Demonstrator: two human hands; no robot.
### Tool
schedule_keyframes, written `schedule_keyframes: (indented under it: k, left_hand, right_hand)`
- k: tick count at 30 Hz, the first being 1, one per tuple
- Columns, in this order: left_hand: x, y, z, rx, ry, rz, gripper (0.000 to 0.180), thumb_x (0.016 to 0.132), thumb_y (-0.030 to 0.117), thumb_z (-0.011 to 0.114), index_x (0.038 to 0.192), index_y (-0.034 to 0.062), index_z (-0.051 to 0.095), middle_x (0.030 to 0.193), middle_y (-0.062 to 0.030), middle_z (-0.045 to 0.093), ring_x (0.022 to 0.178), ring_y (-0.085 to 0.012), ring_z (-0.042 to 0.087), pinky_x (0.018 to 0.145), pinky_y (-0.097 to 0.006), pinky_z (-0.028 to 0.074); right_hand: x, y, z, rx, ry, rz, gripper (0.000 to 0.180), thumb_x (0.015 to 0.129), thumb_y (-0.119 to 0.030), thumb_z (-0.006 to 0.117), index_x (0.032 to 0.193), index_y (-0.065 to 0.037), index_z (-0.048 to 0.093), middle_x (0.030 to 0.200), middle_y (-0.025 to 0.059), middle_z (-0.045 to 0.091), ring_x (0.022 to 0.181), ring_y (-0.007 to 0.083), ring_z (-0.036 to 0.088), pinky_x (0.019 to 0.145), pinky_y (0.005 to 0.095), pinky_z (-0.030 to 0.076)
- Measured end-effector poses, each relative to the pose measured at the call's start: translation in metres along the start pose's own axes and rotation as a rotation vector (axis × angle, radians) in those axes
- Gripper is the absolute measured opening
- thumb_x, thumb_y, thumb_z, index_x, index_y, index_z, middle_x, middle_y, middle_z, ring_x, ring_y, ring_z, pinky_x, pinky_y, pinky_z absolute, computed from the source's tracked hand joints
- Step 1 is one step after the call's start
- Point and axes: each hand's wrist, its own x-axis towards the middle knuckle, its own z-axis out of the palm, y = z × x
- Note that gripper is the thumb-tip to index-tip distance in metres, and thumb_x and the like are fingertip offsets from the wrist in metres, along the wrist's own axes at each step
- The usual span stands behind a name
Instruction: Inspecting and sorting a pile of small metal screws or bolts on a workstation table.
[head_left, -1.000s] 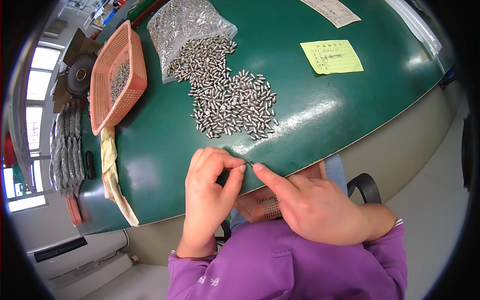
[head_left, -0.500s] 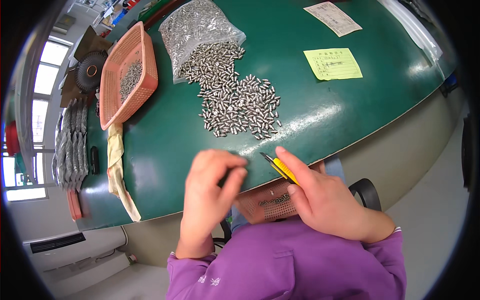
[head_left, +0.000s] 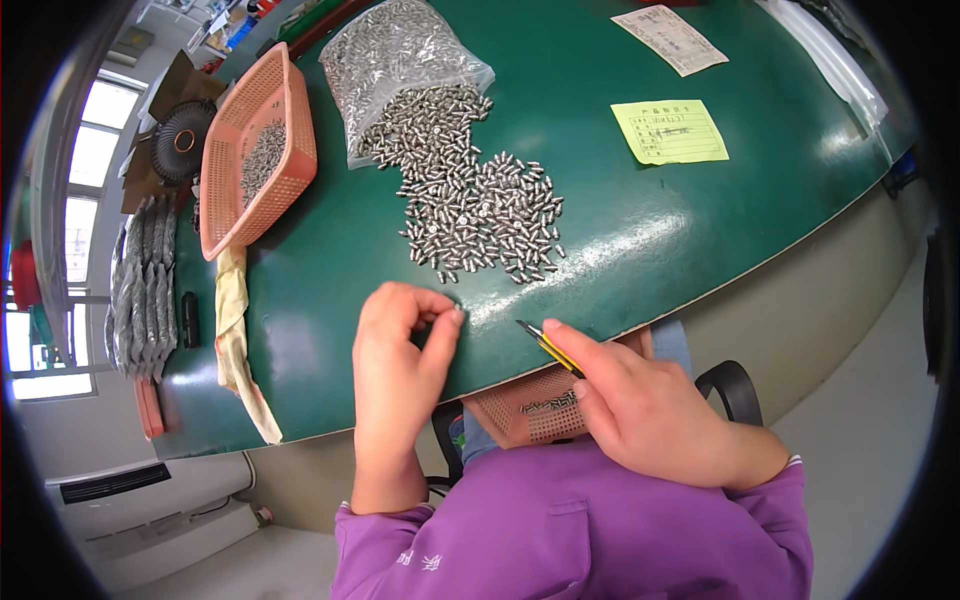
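A yellow and black utility knife (head_left: 557, 354) is gripped in my right hand (head_left: 655, 415), its dark blade angled toward the far left over the table's front edge. To its left, my left hand (head_left: 395, 350) pinches a small metal part (head_left: 458, 309) between thumb and fingertips; most of that part is covered. Just beyond both hands lies a heap of small silvery pointed metal parts (head_left: 480, 215) on the green table (head_left: 600, 290). The heap spills from a clear plastic bag (head_left: 385, 65) filled with the same parts.
A pink basket (head_left: 500, 412) with some parts sits below the table edge at my lap. Another pink basket (head_left: 295, 165), a cloth strip (head_left: 232, 320), filled bags (head_left: 145, 290) and a black fan (head_left: 183, 143) are at left. A yellow card (head_left: 670, 132) and paper slip (head_left: 670, 38) lie right.
My left hand has moved left and a little away from the knife, and a small metal part now shows at its fingertips. The knife and right hand have dipped slightly nearer.
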Motion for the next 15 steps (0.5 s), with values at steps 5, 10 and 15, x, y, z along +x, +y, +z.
schedule_keyframes:
  k: [5,10,15]
  left_hand:
    - [-0.016,0.007,0.005,0.01,-0.077,0.203,0.015,0.078,-0.006,0.076,0.087,0.0004,0.066,0.087,-0.0072,0.061,0.077,-0.0185,0.061,0.066,-0.029,0.052]
    - [-0.016,0.004,0.007,-0.004,-0.068,0.207,0.017,0.076,-0.007,0.078,0.086,0.0005,0.067,0.087,-0.0079,0.06,0.079,-0.0192,0.06,0.063,-0.029,0.052]
    - [-0.016,0.004,0.008,-0.02,-0.057,0.209,0.018,0.075,-0.007,0.079,0.085,0.0009,0.067,0.086,-0.0077,0.061,0.08,-0.0202,0.059,0.064,-0.03,0.051]
  right_hand:
    - [0.002,-0.006,0.005,-0.026,-0.044,0.012,0.057,0.091,-0.004,0.063,0.147,-0.009,0.052,0.105,0.0144,0.07,0.08,0.0302,0.07,0.062,0.0389,0.057]
    - [0.004,-0.01,0.006,-0.063,-0.08,0.012,0.059,0.088,-0.003,0.064,0.146,-0.009,0.054,0.098,0.0107,0.068,0.074,0.025,0.068,0.059,0.0359,0.056]
    - [0.004,-0.012,0.009,-0.121,-0.063,-0.026,0.06,0.086,-0.002,0.065,0.145,-0.005,0.055,0.099,0.0086,0.067,0.072,0.0229,0.067,0.057,0.0362,0.056]
